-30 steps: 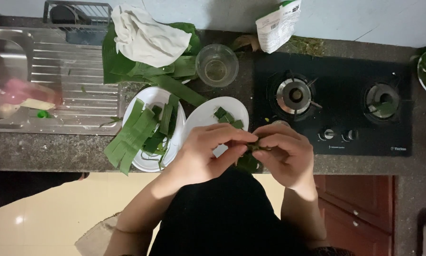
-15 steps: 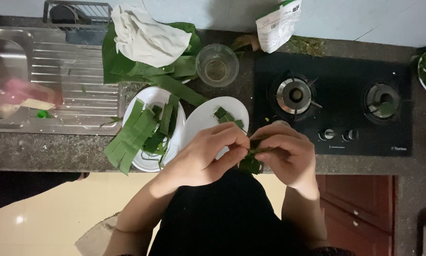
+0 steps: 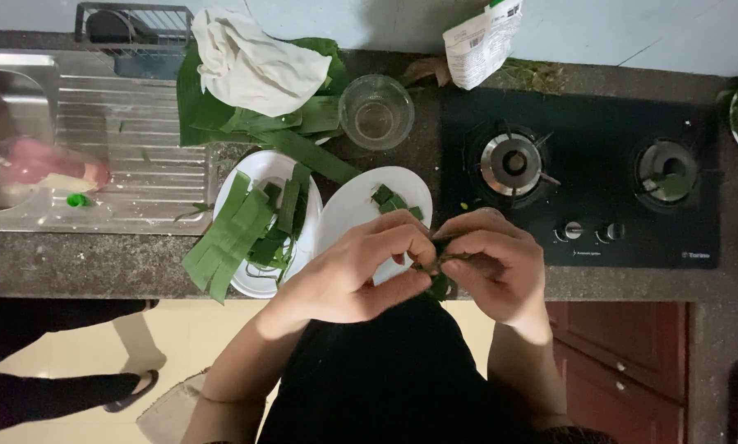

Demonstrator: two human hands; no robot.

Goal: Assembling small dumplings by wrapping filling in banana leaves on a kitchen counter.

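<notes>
Green leaf strip [image 3: 439, 275] is pinched between both hands at the counter's front edge, mostly buried under fingers, so its shape is hard to read. Left hand [image 3: 361, 271] has fingertips clamped on it; right hand [image 3: 496, 267] curls tight around it from three o'clock. Up at twelve o'clock, a white packet [image 3: 482, 37] with a green top corner leans on the wall, cut off by the frame. At nine o'clock, someone's hand in the sink [image 3: 7, 140] is blurred.
</notes>
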